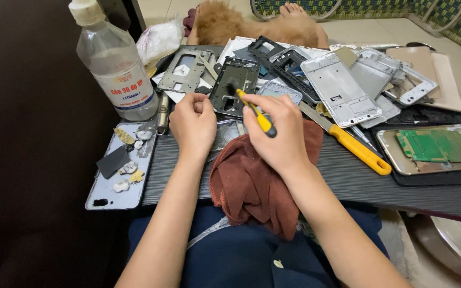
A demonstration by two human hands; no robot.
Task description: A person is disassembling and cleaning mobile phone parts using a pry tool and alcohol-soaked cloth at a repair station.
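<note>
1. Gripping a yellow-and-black brush (256,113) in the right hand (277,130), fingers curled fully around the handle, bristles pressing onto a dark phone frame (234,86).
2. Steadying that frame at its lower left edge with the left hand (193,124), fingers curled tight (what lies under the fist cannot be told).
3. Lying propped on the dark desk (348,178), straight ahead of both hands, among a heap of other phone frames.
4. Resting under the right wrist: a rust-brown cloth (252,184), drooping over the desk edge.
5. Crowding the right: a silver frame (341,89), a yellow-handled knife (348,140), a green circuit board (436,145).
6. Standing at the left: a clear plastic bottle (114,64), just above a pale back cover (119,166) strewn with scraps.
</note>
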